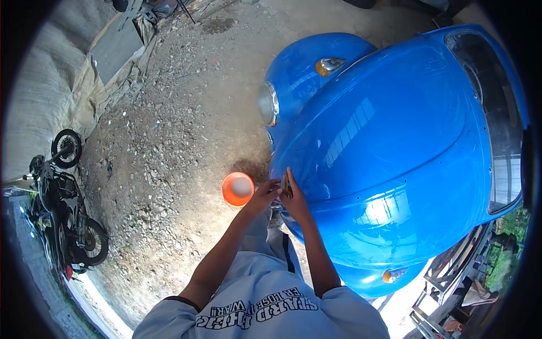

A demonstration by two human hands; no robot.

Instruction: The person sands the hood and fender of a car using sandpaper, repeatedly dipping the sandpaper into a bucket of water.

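Hard to See

The yellow-brown bit (pixel 286 183) by the right grip (pixel 294 203) is too small to name. The right arm (pixel 318 246) hides some of the blue car (pixel 384 124). The car's back is cut off at the right. The shirt (pixel 254 282) covers part of the trousers (pixel 257 237).

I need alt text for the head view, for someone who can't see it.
A person's left hand and right hand are close together at the nose of a rounded blue car, a small brownish piece between them. An orange bucket of cloudy liquid stands on dirt ground to their left, a motorcycle beyond.
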